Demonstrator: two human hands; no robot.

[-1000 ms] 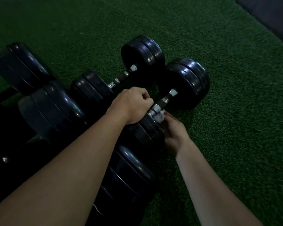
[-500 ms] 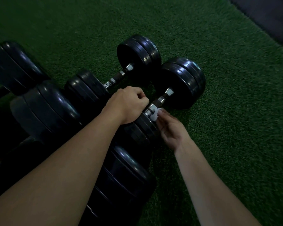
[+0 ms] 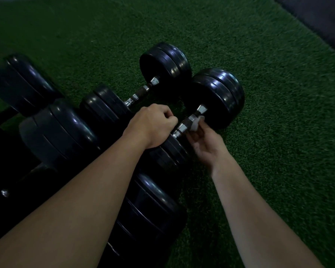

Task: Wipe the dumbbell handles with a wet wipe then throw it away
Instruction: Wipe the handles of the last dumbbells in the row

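Observation:
A black dumbbell [image 3: 219, 97] with a chrome handle [image 3: 190, 120] lies on green turf at centre. My right hand [image 3: 205, 146] holds a small white wet wipe [image 3: 196, 122] pressed against the underside of that handle. My left hand [image 3: 151, 126] is closed in a fist resting on the dumbbell's near weight plate [image 3: 168, 151], steadying it. A second dumbbell [image 3: 162, 62] lies just behind, its handle [image 3: 139, 93] bare.
More black dumbbells [image 3: 56, 132] are stacked to the left and below on a dark rack. Green turf [image 3: 278, 132] stretches to the right and beyond. A dark floor strip [image 3: 321, 18] borders the turf at top right.
My right hand has slid the wipe along the handle from the near plate toward the far plate. My left hand has stayed on the near plate.

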